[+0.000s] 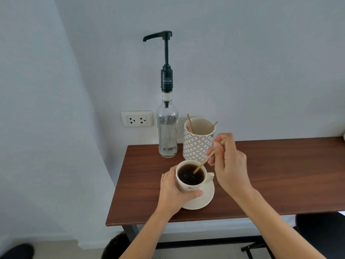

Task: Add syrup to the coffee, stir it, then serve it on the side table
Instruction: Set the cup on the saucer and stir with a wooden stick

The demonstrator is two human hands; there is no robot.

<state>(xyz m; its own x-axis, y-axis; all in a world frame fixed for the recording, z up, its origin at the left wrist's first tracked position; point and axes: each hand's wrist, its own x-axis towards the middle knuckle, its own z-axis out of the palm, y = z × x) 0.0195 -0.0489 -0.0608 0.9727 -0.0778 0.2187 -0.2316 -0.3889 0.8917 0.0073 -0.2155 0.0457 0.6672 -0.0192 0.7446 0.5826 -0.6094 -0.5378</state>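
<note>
A cream coffee cup (186,187) full of dark coffee stands on a cream saucer (204,200) near the table's left front. My left hand (172,191) wraps around the cup's left side. My right hand (226,161) pinches a wooden stir stick (200,165) whose lower end dips into the coffee. Behind the cup stands a clear syrup bottle (167,131) with a tall black pump, its spout pointing left.
A patterned white holder (196,144) with several wooden sticks stands right of the bottle, close behind my right hand. The dark wooden table (280,174) runs off to the right. A wall socket (136,118) sits left of the bottle. Dark stool shapes lie below.
</note>
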